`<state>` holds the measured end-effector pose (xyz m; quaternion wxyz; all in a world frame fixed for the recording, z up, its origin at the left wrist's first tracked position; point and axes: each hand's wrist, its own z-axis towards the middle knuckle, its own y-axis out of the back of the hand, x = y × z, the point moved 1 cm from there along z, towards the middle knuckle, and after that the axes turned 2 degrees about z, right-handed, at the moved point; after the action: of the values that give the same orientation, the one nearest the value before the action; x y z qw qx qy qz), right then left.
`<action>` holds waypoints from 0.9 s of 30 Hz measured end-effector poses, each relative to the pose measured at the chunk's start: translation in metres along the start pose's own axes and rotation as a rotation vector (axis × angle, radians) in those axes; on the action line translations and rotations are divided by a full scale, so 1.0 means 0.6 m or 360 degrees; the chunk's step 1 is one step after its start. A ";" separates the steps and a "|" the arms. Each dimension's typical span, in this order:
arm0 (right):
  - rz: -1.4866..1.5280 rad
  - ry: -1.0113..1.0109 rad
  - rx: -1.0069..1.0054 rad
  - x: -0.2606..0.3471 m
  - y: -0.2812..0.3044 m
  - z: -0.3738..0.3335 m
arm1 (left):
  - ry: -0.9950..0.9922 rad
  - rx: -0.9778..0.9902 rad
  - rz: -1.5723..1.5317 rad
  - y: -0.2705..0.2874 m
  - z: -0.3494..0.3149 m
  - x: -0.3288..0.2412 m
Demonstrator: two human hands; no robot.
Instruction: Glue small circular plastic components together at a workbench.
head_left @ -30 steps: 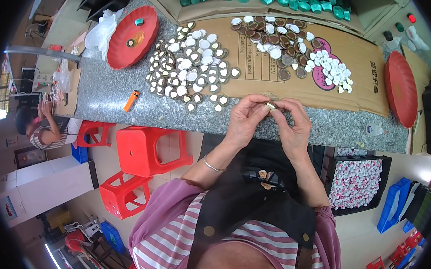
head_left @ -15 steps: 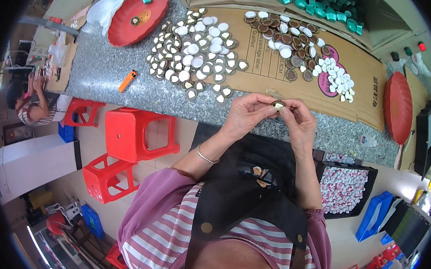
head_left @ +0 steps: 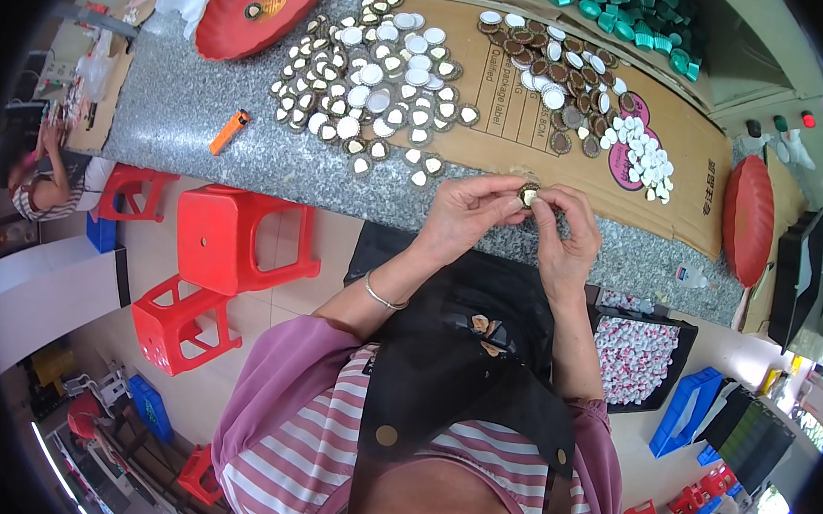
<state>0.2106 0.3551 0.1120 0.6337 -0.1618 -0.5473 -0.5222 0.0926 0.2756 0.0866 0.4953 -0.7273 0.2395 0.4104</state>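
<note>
Between the fingertips of both hands I hold a small dark disc (head_left: 528, 196) with a scalloped rim and a cream-white piece at its middle. My left hand (head_left: 471, 215) pinches its left side with thumb and fingers. My right hand (head_left: 569, 231) is closed on its right side, thumb up against the white piece. Beyond my left hand spreads a heap of similar scalloped discs (head_left: 420, 118), many bearing cream pieces and others showing white faces. Past my right hand lie brown discs (head_left: 559, 73), some white side up, and a cluster of small white pieces (head_left: 646, 158).
Flattened cardboard (head_left: 498, 154) covers part of the speckled grey counter (head_left: 170, 124). An orange lighter (head_left: 230, 133) lies left of the discs. Red scalloped trays stand at far left (head_left: 220, 30) and right (head_left: 748, 221). Green cups (head_left: 623, 30) fill a box behind. Red stools (head_left: 220, 236) stand below.
The whole view has shifted a little. The disc's pale face shows more fully now between my fingers. Both hands keep their grip on it.
</note>
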 end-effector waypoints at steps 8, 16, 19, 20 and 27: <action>-0.0086 0.0056 -0.0135 0.006 -0.014 -0.009 | -0.0098 -0.0004 0.0090 0.002 -0.005 0.010; 0.0704 -0.0465 0.0017 -0.013 -0.013 -0.023 | -0.0173 -0.0048 0.0154 -0.006 -0.006 0.006; 0.0894 -0.0573 0.0070 -0.022 -0.015 -0.026 | -0.0219 -0.0031 0.0204 -0.007 -0.006 0.010; 0.0898 -0.0574 0.0059 -0.023 -0.014 -0.025 | -0.0234 -0.0036 0.0213 -0.007 -0.006 0.011; 0.1130 -0.0737 0.0106 -0.018 -0.010 -0.020 | -0.0186 -0.0002 0.0175 -0.005 -0.006 0.007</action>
<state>0.2136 0.3486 0.0966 0.6395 -0.4328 -0.6019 -0.2035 0.0987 0.2738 0.0851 0.4846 -0.6882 0.2495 0.4788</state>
